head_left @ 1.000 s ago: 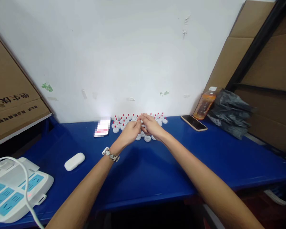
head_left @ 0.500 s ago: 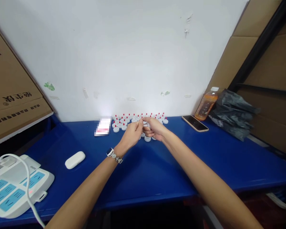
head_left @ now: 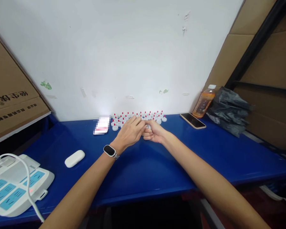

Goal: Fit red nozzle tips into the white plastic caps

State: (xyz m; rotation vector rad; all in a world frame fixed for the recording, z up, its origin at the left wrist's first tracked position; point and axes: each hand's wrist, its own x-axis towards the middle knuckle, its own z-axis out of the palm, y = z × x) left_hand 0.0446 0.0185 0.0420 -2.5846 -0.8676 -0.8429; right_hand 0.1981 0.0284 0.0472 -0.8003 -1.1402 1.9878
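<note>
My right hand point(head_left: 155, 131) is closed around a whitish cap point(head_left: 148, 127), with only a small part of it showing between the fingers. Fingers of my left hand point(head_left: 131, 131) curl over the same cap from the left, so the two hands meet there. Behind and beside them, several white round caps with red tips point(head_left: 115, 128) stand upright in rows along the wall. My hands hide part of these rows.
On the blue table point(head_left: 143, 178) lie a white earphone case point(head_left: 74, 158), a power strip point(head_left: 21, 190) with a cable, and a blurred-out white item point(head_left: 102, 124). To the right are a phone point(head_left: 193, 121), a bottle of orange drink point(head_left: 204, 102) and a black plastic bag point(head_left: 231, 111).
My left hand has turned over, its back now facing up and its fingers covering more of the cap. My right hand stays in nearly the same place. The view has shifted slightly.
</note>
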